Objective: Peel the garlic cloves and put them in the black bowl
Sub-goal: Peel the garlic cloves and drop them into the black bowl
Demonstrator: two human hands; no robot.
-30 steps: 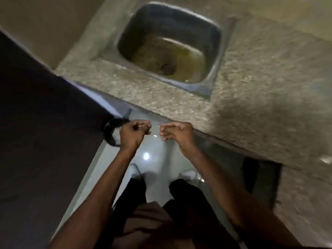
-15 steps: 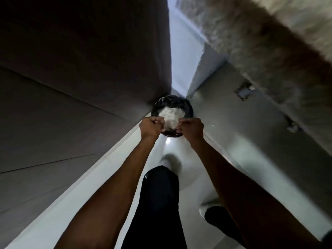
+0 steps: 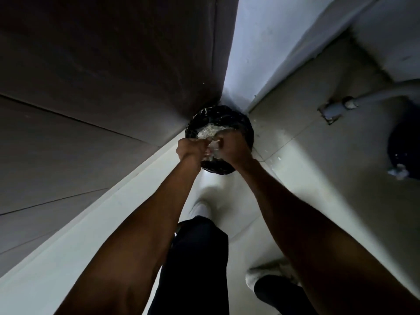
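Both hands, the left hand point(image 3: 192, 149) and right hand point(image 3: 231, 146), are pinched shut together on a small pale scrap, perhaps garlic skin, above the black bin point(image 3: 244, 130) in the far floor corner, so a clove could drop in with the peelings.

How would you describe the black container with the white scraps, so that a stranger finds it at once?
Follow the dark wooden panel down to the corner where it meets the pale wall and the floor. There stands a round black-lined bin, directly below the left hand and right hand. Unlike the bare pale floor around it, it is glossy black and holds a heap of whitish papery scraps.
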